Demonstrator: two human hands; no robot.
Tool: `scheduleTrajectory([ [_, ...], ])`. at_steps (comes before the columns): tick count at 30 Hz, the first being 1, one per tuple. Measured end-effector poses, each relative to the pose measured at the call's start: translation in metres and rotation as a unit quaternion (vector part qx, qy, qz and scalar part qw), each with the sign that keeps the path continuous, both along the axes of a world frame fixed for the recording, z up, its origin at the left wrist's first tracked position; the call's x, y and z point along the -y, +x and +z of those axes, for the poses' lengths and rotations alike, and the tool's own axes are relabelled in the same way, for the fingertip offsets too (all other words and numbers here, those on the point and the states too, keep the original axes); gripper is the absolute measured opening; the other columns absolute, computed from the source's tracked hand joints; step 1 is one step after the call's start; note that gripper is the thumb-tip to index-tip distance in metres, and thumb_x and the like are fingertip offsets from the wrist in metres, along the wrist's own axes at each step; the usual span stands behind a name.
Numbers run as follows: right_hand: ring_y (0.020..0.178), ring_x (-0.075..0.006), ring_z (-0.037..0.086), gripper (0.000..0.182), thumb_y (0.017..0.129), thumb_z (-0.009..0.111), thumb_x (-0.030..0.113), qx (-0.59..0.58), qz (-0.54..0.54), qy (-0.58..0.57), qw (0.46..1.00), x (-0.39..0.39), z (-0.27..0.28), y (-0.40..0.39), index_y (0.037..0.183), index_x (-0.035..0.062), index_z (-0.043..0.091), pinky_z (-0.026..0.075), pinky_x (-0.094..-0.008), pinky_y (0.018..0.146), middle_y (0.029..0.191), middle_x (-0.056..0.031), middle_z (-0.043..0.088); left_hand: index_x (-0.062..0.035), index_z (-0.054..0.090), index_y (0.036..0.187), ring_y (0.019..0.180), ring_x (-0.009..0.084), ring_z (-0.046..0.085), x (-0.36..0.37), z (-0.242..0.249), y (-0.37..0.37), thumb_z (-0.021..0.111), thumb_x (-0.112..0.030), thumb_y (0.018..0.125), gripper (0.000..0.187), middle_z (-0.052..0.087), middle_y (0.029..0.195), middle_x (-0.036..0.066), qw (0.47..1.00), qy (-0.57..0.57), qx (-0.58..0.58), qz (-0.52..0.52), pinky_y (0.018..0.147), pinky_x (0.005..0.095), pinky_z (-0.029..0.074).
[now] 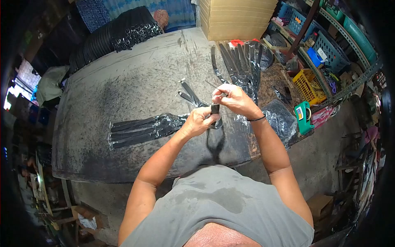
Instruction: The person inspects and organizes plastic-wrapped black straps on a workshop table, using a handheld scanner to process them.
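Note:
My left hand [200, 121] is closed round a black strap [215, 108], whose flat end stands up above the thumb while a loop of it curves below the fingers. Close by on the right, my right hand [236, 101] has its fingertips pinched together just above that end. A thin dark stick-like piece [211, 84] pokes out from the pinch to the left; its kind cannot be told. Beside my left hand, several black straps in clear plastic [144, 129] lie on the table. Two more straps with shiny metal ends [187, 90] lie just beyond it.
More plastic-wrapped straps [242, 61] lie at the table's far right, near a clear plastic bag [279, 119] and a green tape dispenser [303, 117]. A large heap of black straps [119, 37] fills the back left. Behind stands a cardboard box [240, 18]; shelves with baskets [306, 86] flank the right.

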State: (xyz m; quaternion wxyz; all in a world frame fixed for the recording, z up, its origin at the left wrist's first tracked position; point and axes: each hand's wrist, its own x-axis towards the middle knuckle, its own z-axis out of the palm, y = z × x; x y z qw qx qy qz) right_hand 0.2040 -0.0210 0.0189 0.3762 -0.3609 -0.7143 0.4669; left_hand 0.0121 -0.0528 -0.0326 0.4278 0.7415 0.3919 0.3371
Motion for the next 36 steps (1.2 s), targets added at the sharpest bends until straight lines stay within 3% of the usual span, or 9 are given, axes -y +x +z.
scheduleTrajectory([
  [7,0.081,-0.0087,0.055,0.011,0.082,0.065,0.006,0.039,-0.105,0.024,0.993,0.004,0.019,-0.009,0.09,-0.0011,0.062,0.045,-0.0241,0.074,0.085,-0.0022,0.06,-0.0047,0.067,0.096,0.066,0.0107,0.056,0.001,-0.002,-0.007,0.066,-0.024,0.083,0.023,0.061,0.068,0.004,0.998,-0.051,-0.013,0.037,0.062,0.0293,0.046],
  [11,0.081,-0.0131,0.057,0.011,0.078,0.068,0.008,0.019,-0.103,0.035,0.994,0.003,0.02,-0.006,0.083,-0.0013,0.065,0.047,-0.0283,0.069,0.084,-0.0066,0.057,-0.0048,0.068,0.092,0.091,0.0146,0.06,-0.003,-0.021,-0.007,0.067,-0.024,0.081,0.022,0.064,0.095,0.009,0.999,0.008,0.034,0.009,0.08,0.0307,0.047],
  [13,0.082,-0.0096,0.056,0.015,0.081,0.068,0.007,0.009,-0.059,0.017,0.998,0.004,0.021,-0.007,0.091,-0.0003,0.061,0.046,-0.0256,0.074,0.087,-0.0027,0.06,-0.004,0.062,0.111,0.11,0.02,0.054,-0.013,-0.019,-0.011,0.069,-0.024,0.08,0.039,0.055,0.12,0.012,0.999,0.04,-0.018,-0.026,0.093,0.0334,0.043],
  [16,0.081,-0.0141,0.057,0.014,0.082,0.067,0.01,0.001,-0.047,0.033,0.998,0.005,0.022,-0.009,0.086,-0.0024,0.064,0.048,-0.0275,0.07,0.088,-0.0062,0.056,-0.0002,0.026,0.141,0.122,0.0268,0.046,-0.025,0.002,0.0,0.073,-0.022,0.078,0.082,0.036,0.139,0.016,0.969,-0.015,0.238,-0.065,0.101,0.0393,0.04],
  [19,0.076,-0.0125,0.057,0.018,0.084,0.068,0.015,-0.101,-0.026,-0.055,0.993,0.005,0.019,-0.011,0.09,-0.0017,0.064,0.047,-0.0261,0.067,0.086,-0.0048,0.058,-0.0026,0.04,0.132,0.097,0.0175,0.059,-0.031,0.028,0.017,0.059,-0.014,0.09,0.048,0.055,0.118,0.013,0.909,-0.117,0.373,-0.142,0.074,0.0288,0.053],
  [22,0.072,-0.011,0.056,0.021,0.087,0.067,0.021,-0.076,-0.1,0.004,0.992,0.004,0.022,-0.002,0.091,0.0005,0.063,0.047,-0.0257,0.064,0.082,-0.0034,0.059,-0.0016,0.053,0.112,0.06,0.0094,0.058,-0.026,0.023,0.019,0.05,-0.016,0.095,0.022,0.064,0.08,0.005,0.966,-0.116,0.214,-0.085,0.054,0.0234,0.05],
  [27,0.071,-0.0139,0.055,0.026,0.091,0.06,0.028,0.046,-0.177,0.067,0.981,0.004,0.005,0.014,0.091,0.0017,0.065,0.046,-0.0281,0.068,0.081,-0.0054,0.058,-0.002,0.053,0.11,0.054,0.0074,0.054,-0.025,0.008,0.022,0.046,-0.018,0.096,0.022,0.064,0.081,0.004,0.965,-0.158,0.204,-0.04,0.051,0.0208,0.044],
  [29,0.07,-0.0184,0.055,0.029,0.092,0.057,0.028,-0.032,-0.188,-0.087,0.978,0.018,0.017,0.018,0.089,0.0001,0.065,0.046,-0.0306,0.067,0.082,-0.0084,0.058,-0.002,0.052,0.109,0.053,0.0076,0.053,-0.026,0.005,0.019,0.046,-0.018,0.096,0.021,0.063,0.081,0.005,0.958,-0.174,0.227,-0.003,0.049,0.0209,0.044],
  [36,0.07,-0.03,0.061,0.014,0.082,0.065,0.013,0.28,-0.195,0.243,0.908,0.033,0.009,0.027,0.095,0.0079,0.066,0.048,-0.0378,0.062,0.078,-0.0128,0.061,-0.0021,0.049,0.113,0.047,0.007,0.05,-0.021,0.006,0.021,0.049,-0.014,0.093,0.023,0.065,0.085,0.006,0.967,-0.142,0.202,0.059,0.043,0.021,0.042],
])
